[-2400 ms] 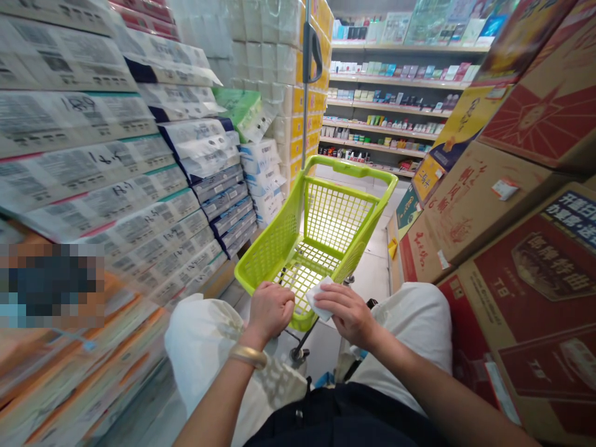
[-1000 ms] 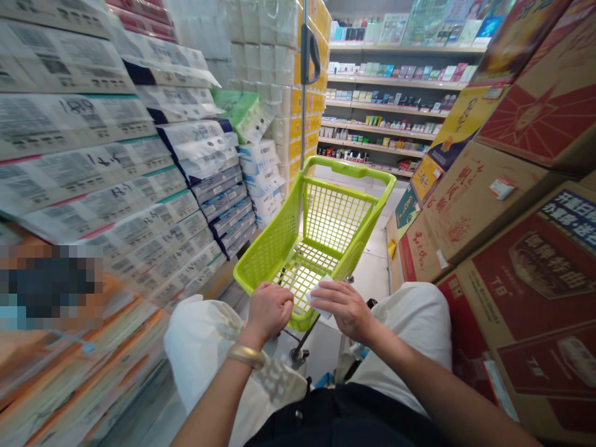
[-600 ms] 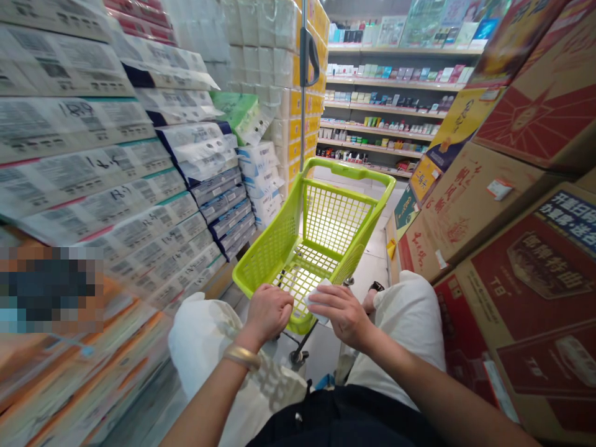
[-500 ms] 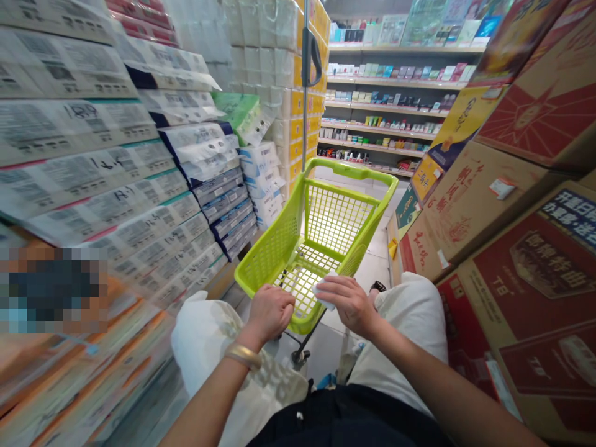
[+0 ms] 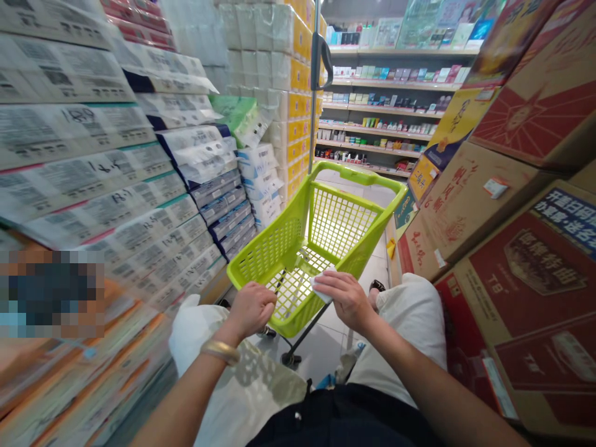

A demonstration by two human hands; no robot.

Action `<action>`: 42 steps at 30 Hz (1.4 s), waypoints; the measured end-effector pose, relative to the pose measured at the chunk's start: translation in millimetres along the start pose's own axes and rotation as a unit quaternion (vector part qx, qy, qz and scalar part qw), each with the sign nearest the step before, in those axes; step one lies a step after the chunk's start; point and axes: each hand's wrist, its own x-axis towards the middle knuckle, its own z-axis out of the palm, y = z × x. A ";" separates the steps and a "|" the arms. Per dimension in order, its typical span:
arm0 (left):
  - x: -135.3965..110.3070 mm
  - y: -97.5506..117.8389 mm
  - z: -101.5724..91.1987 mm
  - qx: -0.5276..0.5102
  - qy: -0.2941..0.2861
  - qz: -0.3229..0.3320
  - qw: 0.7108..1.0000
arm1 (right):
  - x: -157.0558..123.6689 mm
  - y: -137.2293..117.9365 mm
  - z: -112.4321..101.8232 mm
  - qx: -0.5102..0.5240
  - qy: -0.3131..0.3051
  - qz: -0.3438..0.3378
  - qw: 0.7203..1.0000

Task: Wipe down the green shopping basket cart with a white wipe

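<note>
A lime-green plastic shopping cart basket (image 5: 338, 223) rolls on a thin metal frame in front of me. My left hand (image 5: 251, 309) is closed around its near rim, and a gold bangle (image 5: 220, 351) sits on that wrist. My right hand (image 5: 344, 300) pinches a white tissue (image 5: 321, 288) against the rim a little further right. Nothing lies on the basket's mesh floor. Below me are my loose white trouser legs (image 5: 405, 347) and a dark top (image 5: 339, 419).
Wrapped stacks of paper goods (image 5: 79, 143) wall the aisle on the left, and large printed cardboard cartons (image 5: 526, 298) wall it on the right. Shelves of small packaged goods (image 5: 379, 105) stand at the far end, beyond a tiled floor (image 5: 372, 273). A pole with a black handle (image 5: 321, 62) rises behind the basket.
The basket has swung, its far rim moving right and its near corner left. My left hand has moved left with it, and my right hand has stayed on the rim with the tissue.
</note>
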 end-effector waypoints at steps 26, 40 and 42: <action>38.4 80.8 -0.5 0.023 -0.050 -0.132 0.990 | 9.7 -12.1 8.2 -0.025 0.026 0.029 0.999; 32.1 75.1 -1.4 0.009 -0.051 -0.115 0.992 | 7.0 -13.5 8.0 0.005 0.020 0.028 0.999; 30.7 73.8 -1.8 0.010 -0.051 -0.114 0.992 | 8.2 -7.6 3.8 0.003 0.025 0.027 0.999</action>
